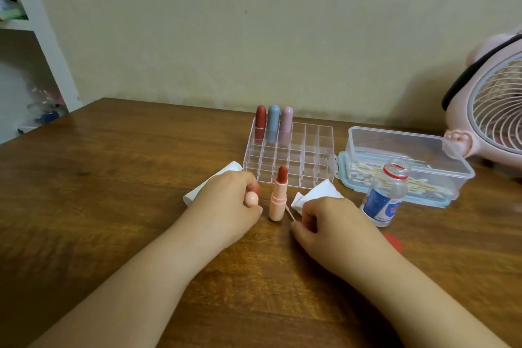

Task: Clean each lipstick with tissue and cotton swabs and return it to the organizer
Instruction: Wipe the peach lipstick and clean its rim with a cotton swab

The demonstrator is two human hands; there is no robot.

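A peach lipstick [278, 198] with a brick-red bullet stands on the brown wood-grain table [113, 178], with red, blue and pink capped ones in the clear organizer [291, 159] at twelve o'clock.

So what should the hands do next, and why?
Probably put the cap back on. The left hand holds it, and the open lipstick stands bare on the table. The right hand pinches a cotton swab, so the wiping looks about finished.
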